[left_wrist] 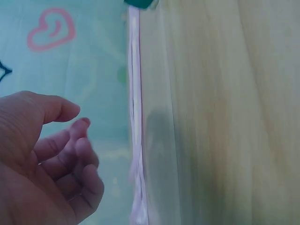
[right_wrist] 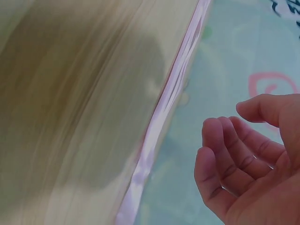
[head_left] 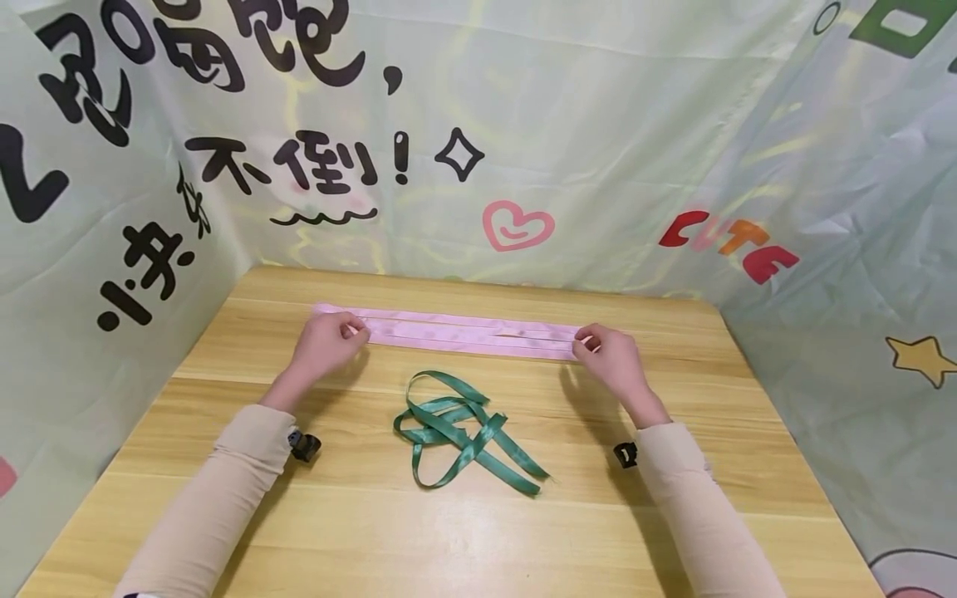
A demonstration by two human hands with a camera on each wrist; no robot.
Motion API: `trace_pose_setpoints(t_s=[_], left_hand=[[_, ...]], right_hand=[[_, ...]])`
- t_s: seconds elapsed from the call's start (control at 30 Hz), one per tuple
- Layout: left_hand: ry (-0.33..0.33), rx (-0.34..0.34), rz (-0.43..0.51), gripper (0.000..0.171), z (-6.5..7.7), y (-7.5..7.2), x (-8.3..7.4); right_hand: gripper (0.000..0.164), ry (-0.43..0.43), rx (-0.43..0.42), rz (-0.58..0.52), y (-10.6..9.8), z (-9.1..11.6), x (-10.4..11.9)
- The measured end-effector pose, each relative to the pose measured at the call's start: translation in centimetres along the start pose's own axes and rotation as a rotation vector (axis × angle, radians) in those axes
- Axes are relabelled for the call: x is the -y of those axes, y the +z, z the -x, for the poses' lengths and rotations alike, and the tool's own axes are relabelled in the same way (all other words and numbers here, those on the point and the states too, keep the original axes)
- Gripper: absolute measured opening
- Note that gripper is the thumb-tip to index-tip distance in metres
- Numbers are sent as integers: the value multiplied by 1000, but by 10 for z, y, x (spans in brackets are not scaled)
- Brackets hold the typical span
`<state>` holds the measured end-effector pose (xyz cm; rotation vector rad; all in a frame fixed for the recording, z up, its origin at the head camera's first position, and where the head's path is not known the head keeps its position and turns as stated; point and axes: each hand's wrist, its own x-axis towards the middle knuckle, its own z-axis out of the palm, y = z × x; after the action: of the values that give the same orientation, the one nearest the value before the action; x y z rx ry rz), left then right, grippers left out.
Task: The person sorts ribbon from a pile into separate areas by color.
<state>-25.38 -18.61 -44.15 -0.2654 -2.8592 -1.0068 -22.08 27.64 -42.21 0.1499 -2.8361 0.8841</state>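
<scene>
Strips of pink ribbon (head_left: 449,330) lie side by side across the far part of the table, with narrow gaps between some of them. Above their left end hovers my left hand (head_left: 332,339), fingers loosely curled. In the left wrist view, a gap shows between that thumb (left_wrist: 61,108) and the fingertips, with nothing held. Over the right end is my right hand (head_left: 609,357); its thumb and fingers also stand apart and hold nothing in the right wrist view. Nearer to me, a loose tangle of green satin ribbon (head_left: 449,432) lies on the wood.
The wooden table (head_left: 419,548) has printed cloth walls (head_left: 598,124) behind it and on both sides. Small black wrist cameras sit at the left cuff (head_left: 254,428) and the right cuff (head_left: 673,448).
</scene>
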Motion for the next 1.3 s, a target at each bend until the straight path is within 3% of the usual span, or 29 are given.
trace_pose_setpoints(t_s=[0.33,0.57,0.87,1.07,1.3], left_hand=[[167,167,-53,20,13,34,-37],[177,252,-111,27,22,50,-54],[160,271,-179,11,29,57,-63],[203,291,-167,8,34,63,-67],[285,312,-150,8,41,73,-77]], right_hand=[[18,-116,33,-3,27,6,35],[16,-169,76,7,45,14,55],[17,-231,131,-1,58,19,69],[17,-254,191,3,66,23,74],[31,-359,344,-4,72,31,83]])
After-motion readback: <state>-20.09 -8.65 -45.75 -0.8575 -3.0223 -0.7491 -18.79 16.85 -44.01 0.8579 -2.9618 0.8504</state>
